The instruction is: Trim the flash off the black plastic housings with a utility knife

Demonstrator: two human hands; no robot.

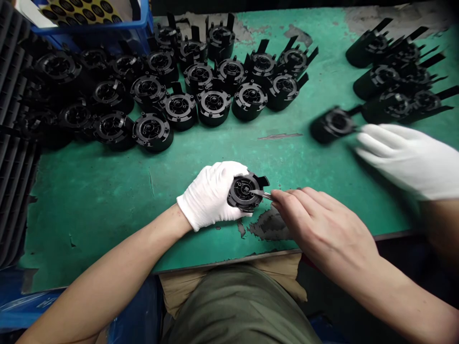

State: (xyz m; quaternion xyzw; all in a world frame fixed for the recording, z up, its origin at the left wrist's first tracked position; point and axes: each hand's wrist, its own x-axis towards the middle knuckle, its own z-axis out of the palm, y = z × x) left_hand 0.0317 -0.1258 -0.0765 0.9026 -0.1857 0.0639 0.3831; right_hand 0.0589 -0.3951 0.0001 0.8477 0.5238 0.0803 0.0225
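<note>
My left hand [217,196], in a white glove, is wrapped round a round black plastic housing [245,191]. The open face of this housing, with ribs and a small hub in the middle, is turned up toward me, and a flat tab juts from its far right side. Bare and closed, my right hand [322,222] pinches a slim metal tool with a pointed tip [263,194]. Its tip reaches over the housing's face close to the hub. Whether the tool is a knife or tweezers I cannot tell; the fingers cover its handle.
Rows of similar black housings [214,106] stand at the back left, and several more [385,81] at the right. Another person's gloved hand [405,157], blurred, is beside a blurred housing [333,124]. A blue bin [141,33] holds a sticker sheet. The green tabletop [107,191] is worn.
</note>
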